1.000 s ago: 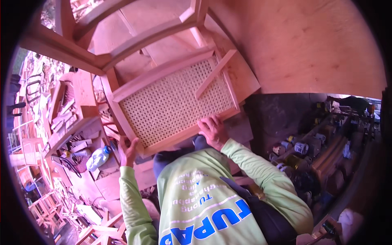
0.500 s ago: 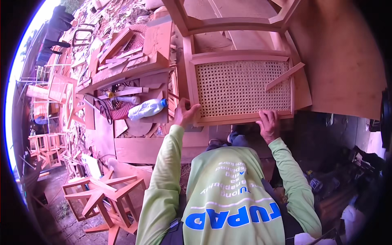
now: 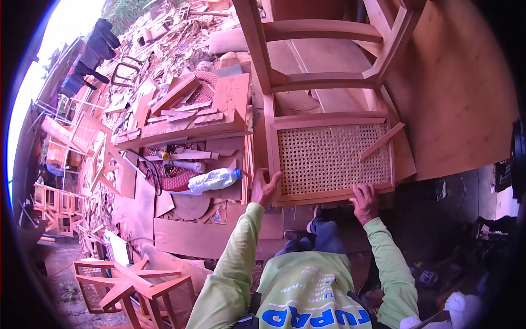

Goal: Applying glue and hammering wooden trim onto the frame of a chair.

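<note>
A wooden chair (image 3: 329,120) with a woven cane seat (image 3: 329,156) lies in front of me, its bare frame rising at the far side. My left hand (image 3: 265,189) grips the near left corner of the seat frame, the thumb against the wood. At the near rail, toward its right end, my right hand (image 3: 365,203) has its fingers curled over the edge. A loose wooden strip (image 3: 382,141) lies slanted across the right part of the seat and its side rail.
Left of the chair, a white bottle with a blue cap (image 3: 215,181) lies near a hammer (image 3: 183,163). Behind them, wood offcuts (image 3: 186,112) sit on a thick board. More chair frames (image 3: 139,285) stand lower left. A large brown sheet (image 3: 455,98) curves up at the right.
The view has shifted, so the chair and bench sit lower in the picture. Both hands keep their places on the seat frame, and the loose strip still lies across the seat.
</note>
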Demonstrator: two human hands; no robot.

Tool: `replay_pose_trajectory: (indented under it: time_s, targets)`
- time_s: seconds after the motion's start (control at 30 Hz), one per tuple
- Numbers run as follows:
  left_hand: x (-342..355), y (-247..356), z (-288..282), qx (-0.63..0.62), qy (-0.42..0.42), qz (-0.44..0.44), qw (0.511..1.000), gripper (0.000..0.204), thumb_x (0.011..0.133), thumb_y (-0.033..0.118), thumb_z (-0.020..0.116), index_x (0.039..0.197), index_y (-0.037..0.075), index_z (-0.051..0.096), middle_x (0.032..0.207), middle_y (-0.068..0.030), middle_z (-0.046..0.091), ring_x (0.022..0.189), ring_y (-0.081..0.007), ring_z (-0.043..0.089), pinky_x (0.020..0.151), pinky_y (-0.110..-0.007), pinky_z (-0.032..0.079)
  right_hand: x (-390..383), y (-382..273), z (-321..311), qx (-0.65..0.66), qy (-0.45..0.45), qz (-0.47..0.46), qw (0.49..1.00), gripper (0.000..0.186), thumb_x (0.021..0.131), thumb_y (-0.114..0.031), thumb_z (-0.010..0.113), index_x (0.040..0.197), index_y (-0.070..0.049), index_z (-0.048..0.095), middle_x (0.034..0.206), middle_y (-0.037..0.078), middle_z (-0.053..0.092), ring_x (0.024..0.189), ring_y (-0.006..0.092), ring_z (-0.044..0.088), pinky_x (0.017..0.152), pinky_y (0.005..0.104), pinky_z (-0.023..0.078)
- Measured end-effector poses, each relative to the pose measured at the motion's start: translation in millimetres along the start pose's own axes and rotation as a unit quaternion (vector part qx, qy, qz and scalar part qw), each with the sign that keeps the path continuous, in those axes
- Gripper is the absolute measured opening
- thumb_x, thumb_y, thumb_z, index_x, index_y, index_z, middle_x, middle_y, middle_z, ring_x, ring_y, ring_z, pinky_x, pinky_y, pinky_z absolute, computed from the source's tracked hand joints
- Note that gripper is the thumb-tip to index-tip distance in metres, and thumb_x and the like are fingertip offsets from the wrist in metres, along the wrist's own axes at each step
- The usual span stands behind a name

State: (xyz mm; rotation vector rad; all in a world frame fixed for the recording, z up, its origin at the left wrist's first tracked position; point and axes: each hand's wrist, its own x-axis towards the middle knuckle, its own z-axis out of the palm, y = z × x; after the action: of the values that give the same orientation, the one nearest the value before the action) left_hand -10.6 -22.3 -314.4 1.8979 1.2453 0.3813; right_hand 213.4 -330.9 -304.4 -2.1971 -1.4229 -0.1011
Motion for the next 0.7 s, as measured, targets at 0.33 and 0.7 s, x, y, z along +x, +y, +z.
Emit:
replay_pose_trajectory:
  time_s: [0.33,0.7]
  targets:
    - [43.2,1.5,8.7,-0.154,-0.02,-0.045,0.987,0.046,0.091,0.041,0.08,0.103,-0.001,0.067,0.089,-0.0082,0.068,0.083,-0.0177,0.06,0.077,-0.034,0.052,-4.9,7.7,7.9,0.011,-0.003,0.032,0.999,0.052,0.072,-0.011,0.084,0.12,-0.005,0.065,0.114,0.011,0.06,0.109,0.0364,0.056,0.096,0.0487,0.048]
    - [34.1,9.7,-4.2,-0.098,-0.013,-0.022,0.995,0.05,0.094,0.043,0.075,0.107,-0.005,0.065,0.093,-0.0139,0.069,0.087,-0.0244,0.064,0.084,-0.038,0.052,74.3,57.0,-20.0,0.176,0.165,0.393,0.888,0.043,0.09,-0.023,0.075,0.118,0.002,0.055,0.115,0.022,0.057,0.107,0.0382,0.06,0.096,0.047,0.048]
